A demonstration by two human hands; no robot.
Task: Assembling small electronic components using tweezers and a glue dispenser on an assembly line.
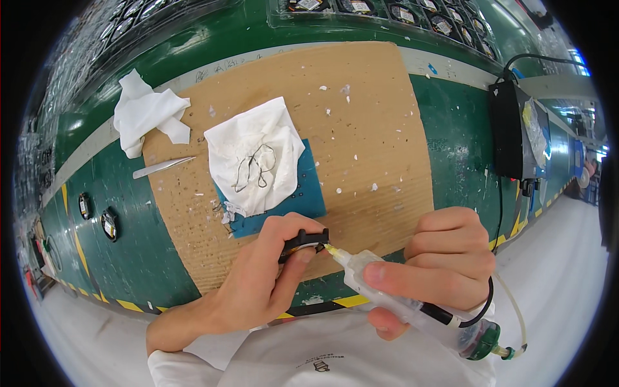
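My left hand [255,274] pinches a small black fan-like part [302,244] between thumb and fingers, above the near edge of a brown cardboard sheet [374,129]. Wrapped round a translucent glue-dispensing syringe [362,276] is my right hand [448,261]. The syringe's narrow yellowish tip points left and meets the right end of the black part; whether they touch is too small to tell. A green cap [485,342] with a thin clear tube closes the syringe's rear end, and a black cable runs along its barrel.
A stained white cloth [258,180] with dark thread lies on a blue pad [313,187]. Tweezers [162,168] and another white cloth [145,113] are left of it. Two black round parts [109,222] sit far left. Trays [387,13] of similar parts stand behind; a black box [512,129] is right.
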